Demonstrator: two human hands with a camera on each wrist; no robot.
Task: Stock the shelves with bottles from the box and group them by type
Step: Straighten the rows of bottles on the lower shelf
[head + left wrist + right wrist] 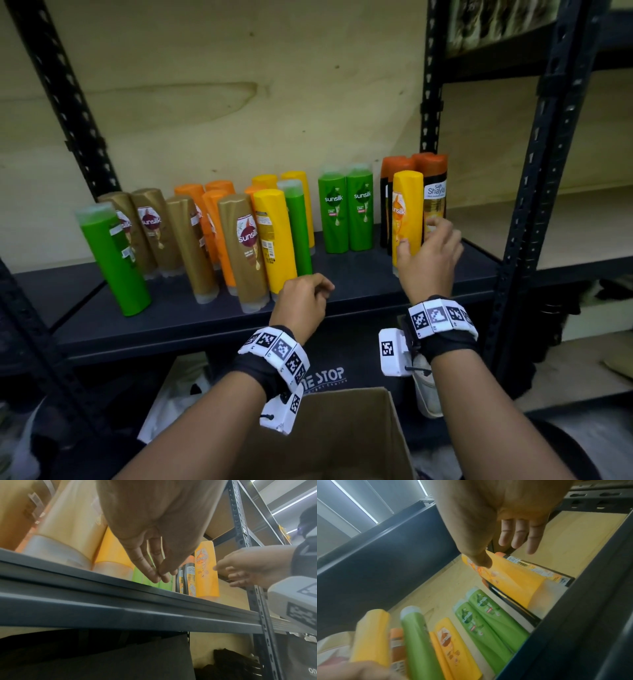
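Observation:
A yellow Sunsilk bottle point(407, 212) point(206, 574) point(510, 580) stands upright at the right end of the dark shelf point(359, 284), in front of the orange-and-black Safi Shayla bottles point(435, 195). My right hand point(418, 236) point(228, 573) point(501, 553) is beside it with its fingers spread and nearly straight; the thumb touches the bottle's side. My left hand point(308, 294) point(159, 574) hovers over the shelf's front edge, fingers loosely bent, holding nothing. Two green Sunsilk bottles point(346, 212) point(488, 618) stand side by side left of the yellow one.
A mixed cluster of brown point(245, 250), orange point(215, 226), yellow point(274, 240) and green point(113, 257) bottles leans on the shelf's left half. A brown cardboard box point(342, 428) stands open below my arms. A black upright post point(534, 205) bounds the shelf on the right.

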